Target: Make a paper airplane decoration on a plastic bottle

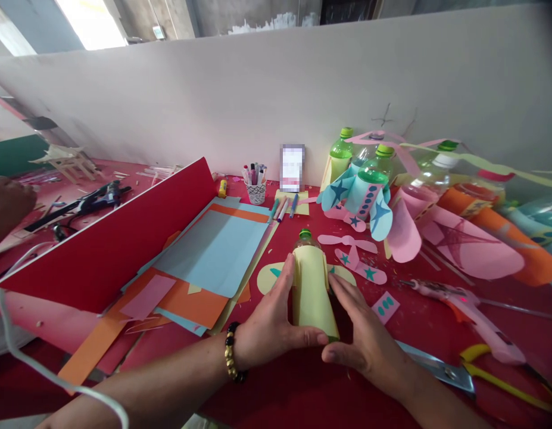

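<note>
A plastic bottle (pixel 310 292) wrapped in pale yellow paper, with a green cap, lies between my hands, its cap end pointing away from me. My left hand (pixel 276 325) holds its left side, thumb across the near end. On the other side my right hand (pixel 360 328) has its fingers against the bottle, the thumb close to the left thumb. Pale yellow paper wings (pixel 269 278) with teal shapes stick out on both sides. Just beyond lie a pink paper propeller (pixel 347 242) and a pink strip with teal stars (pixel 360 266). The bottle's underside is hidden.
Finished paper-wrapped bottles (pixel 374 179) crowd the back right. A pink hot glue gun (pixel 472 316) and yellow-handled scissors (pixel 454 372) lie at right. Coloured paper sheets (pixel 204 250) and a red upright board (pixel 124 238) are at left. A marker cup (pixel 256 192) and phone (pixel 292 168) stand behind.
</note>
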Demonstrator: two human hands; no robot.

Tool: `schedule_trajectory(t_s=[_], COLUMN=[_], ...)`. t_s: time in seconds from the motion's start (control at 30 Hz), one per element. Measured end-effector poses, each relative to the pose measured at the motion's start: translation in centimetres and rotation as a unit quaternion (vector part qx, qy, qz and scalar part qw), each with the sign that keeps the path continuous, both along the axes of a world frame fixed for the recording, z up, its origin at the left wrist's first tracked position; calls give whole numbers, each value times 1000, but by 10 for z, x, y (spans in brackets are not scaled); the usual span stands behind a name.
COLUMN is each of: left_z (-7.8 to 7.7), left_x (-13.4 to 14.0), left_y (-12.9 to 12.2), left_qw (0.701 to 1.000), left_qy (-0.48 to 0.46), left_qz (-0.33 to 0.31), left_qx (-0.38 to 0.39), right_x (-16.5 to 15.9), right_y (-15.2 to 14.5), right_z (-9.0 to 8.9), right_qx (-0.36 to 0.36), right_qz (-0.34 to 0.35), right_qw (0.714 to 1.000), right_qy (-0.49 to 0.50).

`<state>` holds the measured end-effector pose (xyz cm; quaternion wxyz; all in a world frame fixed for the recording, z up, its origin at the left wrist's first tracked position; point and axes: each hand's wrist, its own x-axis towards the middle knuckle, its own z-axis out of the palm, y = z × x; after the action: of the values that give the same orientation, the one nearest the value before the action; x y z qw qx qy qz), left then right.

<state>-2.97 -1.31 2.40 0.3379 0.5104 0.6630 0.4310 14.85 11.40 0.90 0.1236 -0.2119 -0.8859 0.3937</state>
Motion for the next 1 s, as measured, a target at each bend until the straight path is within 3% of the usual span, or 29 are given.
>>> schedule_trajectory(t_s=[0.7, 0.87, 1.0], left_z=[3, 0, -1], left_x=[-2, -5, -12], left_y=[2, 4, 7], left_qw=[998, 999, 999], left_qy=[-4, 1, 21], left_qz=[-38, -35, -9], left_qx=[44, 40, 48], right_x=[7, 8, 9], right_y=[1, 5, 5], right_z=[5, 0, -2], right_qx=[-8, 50, 119], right_qz=[-17, -55, -48], right_qw=[999, 996, 991], right_qy=[41, 48, 41])
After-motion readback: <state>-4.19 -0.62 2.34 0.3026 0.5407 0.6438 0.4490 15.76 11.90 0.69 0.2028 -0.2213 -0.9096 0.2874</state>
